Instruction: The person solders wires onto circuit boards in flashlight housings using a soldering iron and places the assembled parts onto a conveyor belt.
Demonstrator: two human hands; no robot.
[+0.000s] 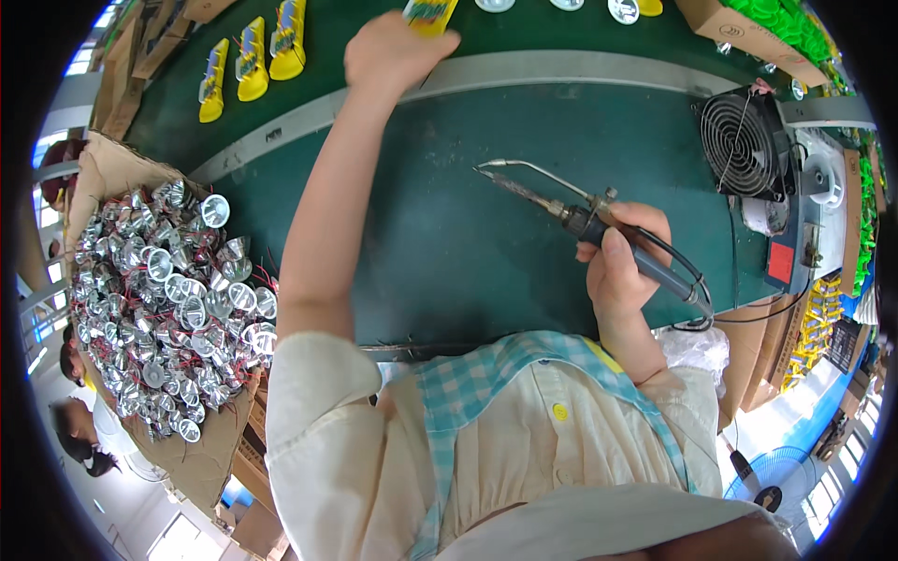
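Observation:
My left arm reaches to the far side of the bench, and my left hand (pixel 391 54) is closed on a yellow plastic housing (pixel 431 17) with a green circuit board on it. Part of that piece is cut off by the top edge of the picture. In my right hand (pixel 625 266) is a soldering iron (pixel 582 222), its tip pointing left over the green bench mat (pixel 449 243). A thin metal solder-feed tube (pixel 538 170) runs along the iron and ends close to the tip. From the handle a dark cable loops down.
Three similar yellow housings (pixel 251 61) stand at the far left, beyond a grey rail (pixel 524 65). A cardboard box (pixel 201 467) heaped with silvery reflector cups and red wires (pixel 164 299) is on the left. To the right stand a black fan (pixel 744 145) and a box of green parts (pixel 748 33).

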